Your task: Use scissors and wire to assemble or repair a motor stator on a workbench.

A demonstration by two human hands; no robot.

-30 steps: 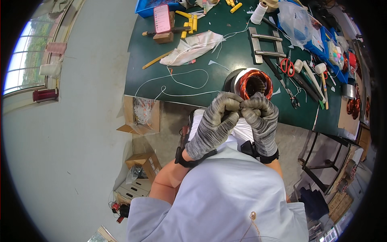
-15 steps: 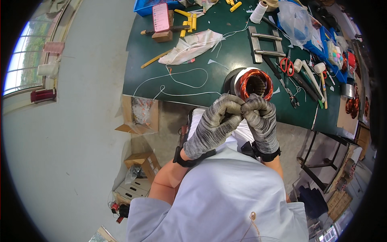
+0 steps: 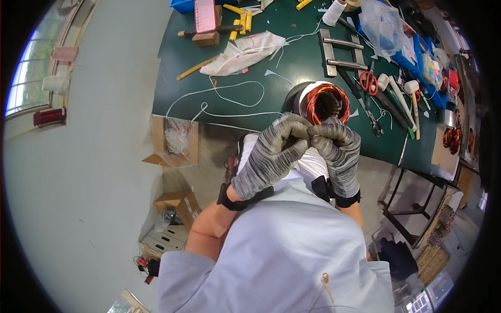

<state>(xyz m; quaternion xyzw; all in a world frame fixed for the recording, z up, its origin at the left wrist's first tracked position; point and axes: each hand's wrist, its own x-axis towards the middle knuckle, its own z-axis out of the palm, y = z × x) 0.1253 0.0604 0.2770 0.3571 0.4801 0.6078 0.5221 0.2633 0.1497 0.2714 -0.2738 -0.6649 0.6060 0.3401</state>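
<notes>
Both my hands wear grey knit gloves and meet knuckle to knuckle just below the table's near edge. My left hand (image 3: 271, 154) is curled into a fist, and my right hand (image 3: 336, 148) is curled against it. Whatever the fingertips pinch is hidden. Right behind them a round stator (image 3: 319, 101) with copper-orange windings and a white liner stands at the edge of the green table (image 3: 235, 62). A thin white cord (image 3: 229, 99) loops over the tabletop to the left of the stator.
Red-handled scissors (image 3: 368, 81), mallets (image 3: 404, 96), metal bars (image 3: 336, 49), a white cloth (image 3: 242, 52), yellow sticks (image 3: 240, 23) and a pink phone (image 3: 204, 14) lie on the table. Open cardboard boxes (image 3: 175, 143) stand on the floor at left. A metal frame (image 3: 412, 208) stands at lower right.
</notes>
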